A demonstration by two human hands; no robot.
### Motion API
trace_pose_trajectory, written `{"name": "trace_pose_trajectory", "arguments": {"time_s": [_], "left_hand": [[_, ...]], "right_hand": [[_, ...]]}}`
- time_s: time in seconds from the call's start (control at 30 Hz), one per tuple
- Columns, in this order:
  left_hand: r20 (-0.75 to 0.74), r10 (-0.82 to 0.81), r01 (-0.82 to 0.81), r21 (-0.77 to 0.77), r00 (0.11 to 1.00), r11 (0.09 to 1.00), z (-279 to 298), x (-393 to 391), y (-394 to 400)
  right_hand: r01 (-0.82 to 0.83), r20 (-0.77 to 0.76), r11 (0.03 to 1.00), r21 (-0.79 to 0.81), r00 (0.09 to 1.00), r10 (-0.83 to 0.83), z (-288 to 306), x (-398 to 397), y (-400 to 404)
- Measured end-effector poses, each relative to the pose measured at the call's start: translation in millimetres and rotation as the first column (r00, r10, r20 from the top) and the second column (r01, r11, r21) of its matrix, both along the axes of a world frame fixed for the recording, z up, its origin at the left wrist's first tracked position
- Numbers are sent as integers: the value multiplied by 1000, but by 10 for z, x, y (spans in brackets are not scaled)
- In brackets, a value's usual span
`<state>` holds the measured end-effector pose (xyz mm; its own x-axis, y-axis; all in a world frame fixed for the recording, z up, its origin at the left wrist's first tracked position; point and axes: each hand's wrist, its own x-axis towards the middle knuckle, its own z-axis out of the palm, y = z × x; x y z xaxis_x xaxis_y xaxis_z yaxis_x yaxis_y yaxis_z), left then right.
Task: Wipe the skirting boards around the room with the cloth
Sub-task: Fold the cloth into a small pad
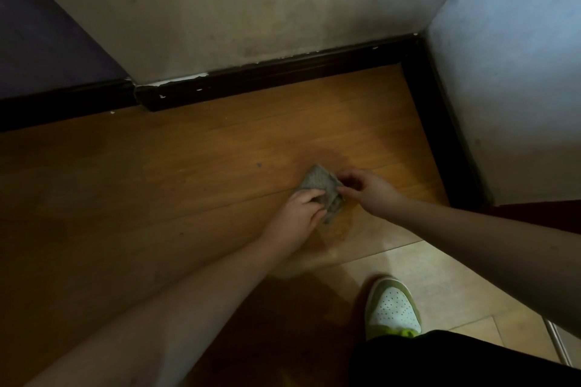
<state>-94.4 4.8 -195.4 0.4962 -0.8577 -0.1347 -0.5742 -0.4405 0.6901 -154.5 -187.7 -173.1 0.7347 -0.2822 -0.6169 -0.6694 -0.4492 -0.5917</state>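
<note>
While both hands work the cloth (323, 193) above the wooden floor (188, 166), no wiping is under way. Left hand (300, 214) grips its lower edge with curled fingers; right hand (366, 187) pinches the side at 3 o'clock. Looks like refolding, my guess. The dark skirting board (283, 74) runs along the wall from 9 to 1 o'clock, then turns the corner down toward 4 o'clock, well apart from the cloth. Chipped paint specks show on it; can't tell which stretches are already wiped. Judged: boards here not yet done. Shoe (393, 308) at 5 o'clock.
</note>
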Motion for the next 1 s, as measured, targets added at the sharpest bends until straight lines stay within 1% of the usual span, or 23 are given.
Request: {"name": "trace_pose_trajectory", "arguments": {"time_s": [0.07,0.1,0.17,0.23,0.27,0.33,0.4,0.47,0.5,0.57,0.6,0.63,0.67,0.77,0.83,0.87,0.93,0.97,1.0], "left_hand": [[24,27,-26,-3,999,1000,20,46,8],[47,56,-57,23,997,998,36,51,13],[48,181,-186,179,982,966,100,30,10],[-7,349,-321,375,937,870,127,40,-18],[-42,398,-340,443,917,830,128,61,-39],[-87,411,-315,506,908,803,110,109,-67],[-163,406,-294,460,899,838,125,180,-65],[-348,415,-302,335,841,893,177,270,-58],[-462,406,-307,276,788,911,226,326,-56],[-662,376,-351,178,648,919,330,460,-74],[-733,360,-386,143,577,911,376,511,-94],[-770,349,-416,120,534,901,420,553,-118],[-783,342,-439,99,520,893,487,591,-148],[-788,329,-462,64,521,884,631,688,-208],[-784,301,-420,58,543,906,711,749,-216],[-769,285,-383,57,573,922,752,774,-211],[-738,246,-332,32,628,943,802,801,-206],[-725,231,-328,7,649,945,815,809,-208],[-715,223,-334,-15,663,943,834,819,-210]], "right_hand": [[-17,-14,1000,-24,1000,16,-12,7,7],[-20,-24,999,-40,1000,19,-12,13,12],[-16,-47,997,-69,999,13,-32,25,16],[-6,-61,996,-84,998,1,-41,33,21],[4,-70,997,-77,998,-9,-33,39,22],[-4,-114,1000,-25,994,1,21,65,22],[-41,-166,997,65,985,52,51,87,-15],[-16,-172,989,149,984,42,101,95,-58],[24,-149,982,188,989,5,144,100,-78],[121,-89,949,292,991,-99,269,130,-105],[177,-79,912,371,984,-159,335,149,-115],[228,-83,858,460,973,-213,397,171,-125],[257,-91,805,535,965,-247,452,190,-134],[247,-79,672,699,960,-270,591,244,-134],[243,-60,630,738,953,-298,642,270,-118],[241,-45,646,724,952,-304,651,281,-108],[213,6,736,643,959,-283,666,288,-76],[204,35,763,614,958,-284,663,288,-61],[210,58,767,606,950,-305,654,288,-47]]}}
